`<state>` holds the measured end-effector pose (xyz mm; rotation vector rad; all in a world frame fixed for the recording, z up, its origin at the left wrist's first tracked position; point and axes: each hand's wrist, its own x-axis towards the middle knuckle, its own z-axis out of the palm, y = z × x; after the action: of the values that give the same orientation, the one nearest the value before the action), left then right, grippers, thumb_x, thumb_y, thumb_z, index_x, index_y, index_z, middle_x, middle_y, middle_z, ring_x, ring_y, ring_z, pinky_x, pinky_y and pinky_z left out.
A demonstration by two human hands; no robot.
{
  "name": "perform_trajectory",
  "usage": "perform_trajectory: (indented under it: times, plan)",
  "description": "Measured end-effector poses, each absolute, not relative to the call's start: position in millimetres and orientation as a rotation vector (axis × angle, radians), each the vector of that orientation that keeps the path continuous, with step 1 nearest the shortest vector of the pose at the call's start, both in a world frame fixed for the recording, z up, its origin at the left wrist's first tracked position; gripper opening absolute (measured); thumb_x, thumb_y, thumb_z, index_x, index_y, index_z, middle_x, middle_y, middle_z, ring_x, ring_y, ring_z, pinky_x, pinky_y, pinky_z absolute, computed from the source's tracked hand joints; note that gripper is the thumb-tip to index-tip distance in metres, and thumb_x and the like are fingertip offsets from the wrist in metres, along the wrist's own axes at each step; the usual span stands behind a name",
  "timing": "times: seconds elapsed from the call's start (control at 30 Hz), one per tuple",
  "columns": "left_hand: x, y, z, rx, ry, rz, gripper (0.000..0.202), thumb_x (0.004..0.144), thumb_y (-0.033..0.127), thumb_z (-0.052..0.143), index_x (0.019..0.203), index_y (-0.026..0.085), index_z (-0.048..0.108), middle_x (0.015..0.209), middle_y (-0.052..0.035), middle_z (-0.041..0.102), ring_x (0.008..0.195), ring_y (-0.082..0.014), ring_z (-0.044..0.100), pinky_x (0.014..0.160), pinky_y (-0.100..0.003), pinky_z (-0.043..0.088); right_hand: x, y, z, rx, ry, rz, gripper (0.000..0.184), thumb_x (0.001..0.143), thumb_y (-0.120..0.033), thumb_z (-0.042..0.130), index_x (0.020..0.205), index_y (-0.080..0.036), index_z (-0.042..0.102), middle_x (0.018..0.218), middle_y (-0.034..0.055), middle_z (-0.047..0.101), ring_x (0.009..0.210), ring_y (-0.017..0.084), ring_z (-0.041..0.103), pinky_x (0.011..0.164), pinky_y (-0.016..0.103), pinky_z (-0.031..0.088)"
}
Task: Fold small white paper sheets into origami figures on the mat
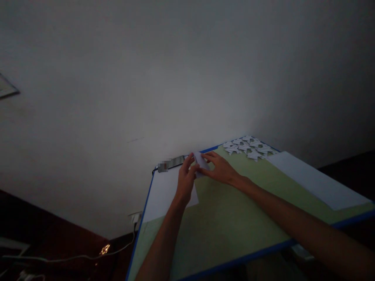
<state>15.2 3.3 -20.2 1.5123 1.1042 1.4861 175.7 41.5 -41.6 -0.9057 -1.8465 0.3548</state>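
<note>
A small folded white paper (pixel 200 162) lies at the far side of a green table (pixel 231 222) with a blue edge. My left hand (pixel 186 178) pinches its left side, fingers closed on the fold. Its right side lies under the pressing fingers of my right hand (pixel 219 168). Under my left hand lies a stack of white sheets (pixel 164 193).
Several folded white paper shapes (pixel 247 147) are heaped at the table's far right corner. A large white sheet (pixel 316 180) lies along the right side. A phone-like object (pixel 172 162) sits at the far edge by the white wall. Cables and a socket (pixel 135 217) are lower left.
</note>
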Motion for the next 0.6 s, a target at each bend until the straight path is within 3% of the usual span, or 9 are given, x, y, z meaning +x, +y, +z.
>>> perform_trajectory:
  times: [0.17, 0.4, 0.5, 0.6]
  plan:
    - [16, 3, -18, 1.373, 1.078, 1.456, 0.064, 0.08, 0.034, 0.073, 0.139, 0.023, 0.051, 0.141, -0.0181, 0.056, 0.106, -0.0272, 0.068, 0.076, -0.034, 0.058, 175, 47, -38, -0.889, -1.669, 0.763, 0.053, 0.082, -0.034, 0.073, 0.131, -0.021, 0.062, 0.129, 0.015, 0.064, 0.095, 0.024, 0.068, 0.073, 0.036, 0.058]
    - [15, 8, -24, 1.323, 1.119, 1.595, 0.093, 0.072, 0.041, 0.084, 0.147, 0.024, 0.032, 0.131, -0.0187, 0.058, 0.102, -0.0268, 0.069, 0.079, -0.036, 0.059, 176, 38, -21, -0.642, -1.412, 1.306, 0.052, 0.082, -0.025, 0.067, 0.132, -0.027, 0.059, 0.132, 0.0107, 0.064, 0.106, 0.023, 0.067, 0.088, 0.039, 0.057]
    - [16, 7, -22, 1.285, 1.097, 1.622, 0.094, 0.071, 0.038, 0.085, 0.147, 0.023, 0.031, 0.129, -0.0182, 0.061, 0.104, -0.0275, 0.069, 0.081, -0.036, 0.059, 175, 31, -15, -0.583, -1.344, 1.417, 0.05, 0.079, -0.022, 0.064, 0.129, -0.028, 0.061, 0.132, 0.0095, 0.064, 0.107, 0.024, 0.066, 0.087, 0.039, 0.057]
    - [16, 6, -20, 1.296, 1.074, 1.645, 0.078, 0.072, 0.035, 0.084, 0.138, 0.02, 0.044, 0.125, -0.0167, 0.064, 0.103, -0.0258, 0.069, 0.082, -0.036, 0.058, 175, 28, -13, -0.551, -1.341, 1.429, 0.047, 0.079, -0.023, 0.064, 0.126, -0.026, 0.063, 0.132, 0.0086, 0.064, 0.107, 0.023, 0.065, 0.085, 0.037, 0.057]
